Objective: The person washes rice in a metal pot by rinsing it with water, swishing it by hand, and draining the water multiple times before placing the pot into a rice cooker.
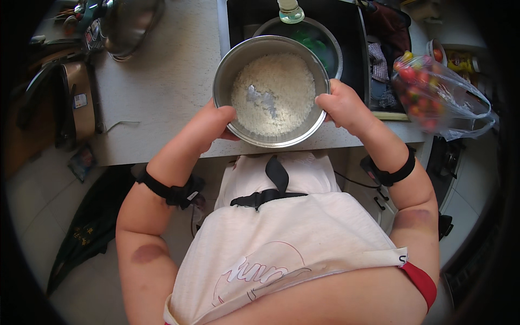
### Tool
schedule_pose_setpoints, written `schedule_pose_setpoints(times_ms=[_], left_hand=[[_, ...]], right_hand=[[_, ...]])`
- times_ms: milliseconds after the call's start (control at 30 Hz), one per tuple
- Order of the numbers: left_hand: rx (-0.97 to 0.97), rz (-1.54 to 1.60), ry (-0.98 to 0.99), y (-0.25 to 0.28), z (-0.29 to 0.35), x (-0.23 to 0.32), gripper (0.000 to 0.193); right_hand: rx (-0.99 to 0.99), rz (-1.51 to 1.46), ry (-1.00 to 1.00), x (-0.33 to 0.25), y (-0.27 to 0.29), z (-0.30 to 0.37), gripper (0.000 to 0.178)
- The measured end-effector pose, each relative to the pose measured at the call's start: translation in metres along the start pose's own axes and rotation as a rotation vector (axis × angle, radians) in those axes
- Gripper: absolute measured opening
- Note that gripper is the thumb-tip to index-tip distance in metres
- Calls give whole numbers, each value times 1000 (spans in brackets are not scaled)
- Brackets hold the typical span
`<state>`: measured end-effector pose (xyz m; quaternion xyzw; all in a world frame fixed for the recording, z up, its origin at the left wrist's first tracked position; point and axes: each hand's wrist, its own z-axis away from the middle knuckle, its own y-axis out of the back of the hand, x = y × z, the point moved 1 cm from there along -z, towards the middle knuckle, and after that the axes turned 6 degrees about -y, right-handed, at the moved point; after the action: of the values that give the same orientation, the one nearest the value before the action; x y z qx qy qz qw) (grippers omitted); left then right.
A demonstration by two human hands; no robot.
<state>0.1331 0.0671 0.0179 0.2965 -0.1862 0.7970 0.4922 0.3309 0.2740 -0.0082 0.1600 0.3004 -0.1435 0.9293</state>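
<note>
A round stainless steel pot (276, 143) is held level between my two hands, over the counter's front edge and the near part of the sink. White rice (295, 97) covers most of its bottom, and a shiny patch of steel or water shows among the grains. My left hand (218, 123) is closed on the pot's left side, thumb at the rim. On the opposite side my right hand (345, 106) grips the rim, thumb on top. The fingers of both hands are partly hidden beneath the pot.
Behind the pot, a metal basin (338, 59) with something green inside sits in the black sink (352, 32) under a faucet (291, 12). A clear bag of red and yellow fruit (425, 95) lies to the right. Cookware (130, 27) stands at far left on the pale counter (173, 70).
</note>
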Motion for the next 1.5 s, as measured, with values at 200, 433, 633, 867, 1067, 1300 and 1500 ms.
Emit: schedule_pose_setpoints(times_ms=[200, 433, 633, 867, 1067, 1300, 1500], left_hand=[[23, 57, -59, -11, -21, 17, 41], [-25, 76, -44, -7, -45, 29, 44], [-47, 207, 12, -3, -66, 13, 47], [-55, 235, 4, -2, -66, 13, 51], [-27, 276, 11, -3, -70, 16, 50], [-48, 429, 81, -14, -71, 13, 40], [-181, 585, 280, -26, -71, 11, 38]], right_hand=[[3, -137, 63, -11, 53, -27, 41], [556, 729, 830, -87, 113, -101, 50], [801, 1374, 992, -170, 84, -136, 55], [655, 1509, 654, -193, 68, -152, 64], [606, 1348, 713, -172, 74, -148, 62], [606, 1077, 758, -161, 69, -154, 65], [538, 1052, 680, -169, 68, -149, 68]])
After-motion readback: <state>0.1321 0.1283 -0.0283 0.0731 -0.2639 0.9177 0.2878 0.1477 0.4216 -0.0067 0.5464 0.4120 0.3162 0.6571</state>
